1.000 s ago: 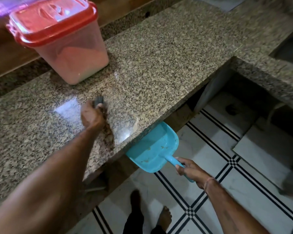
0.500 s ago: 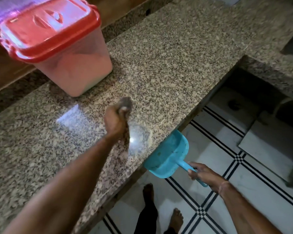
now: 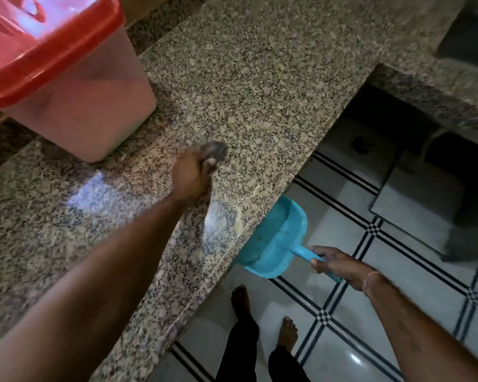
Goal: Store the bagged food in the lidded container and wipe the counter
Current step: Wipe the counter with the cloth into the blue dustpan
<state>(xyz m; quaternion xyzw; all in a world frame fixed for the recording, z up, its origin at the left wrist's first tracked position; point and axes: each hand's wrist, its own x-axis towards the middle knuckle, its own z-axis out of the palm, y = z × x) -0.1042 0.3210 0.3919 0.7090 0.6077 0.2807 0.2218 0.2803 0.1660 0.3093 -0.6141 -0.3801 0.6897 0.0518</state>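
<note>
Translucent pink plastic container (image 3: 94,111) with glossy red lid (image 3: 39,51) shut on top, tapered and boxy, standing at upper left of the frame on speckled brown-and-beige polished granite counter (image 3: 260,78). Bagged food not visible through the cloudy walls. Left hand (image 3: 191,176) at centre of the frame, fingers curled tight around a blurred grey wad, cloth or sponge, cannot tell which (image 3: 211,151), pressed to the stone just right of the container's base. Right hand (image 3: 340,267) at lower right, closed around the thin handle of a smooth turquoise plastic dustpan (image 3: 276,238), its flat scoop tucked against the counter's front edge, below the slab. Bright patches of glare on the granite near the forearm. Beneath, shiny white floor tiles (image 3: 342,340) with black-striped borders and small checkered corners; two bare feet (image 3: 287,332) at bottom centre.
</note>
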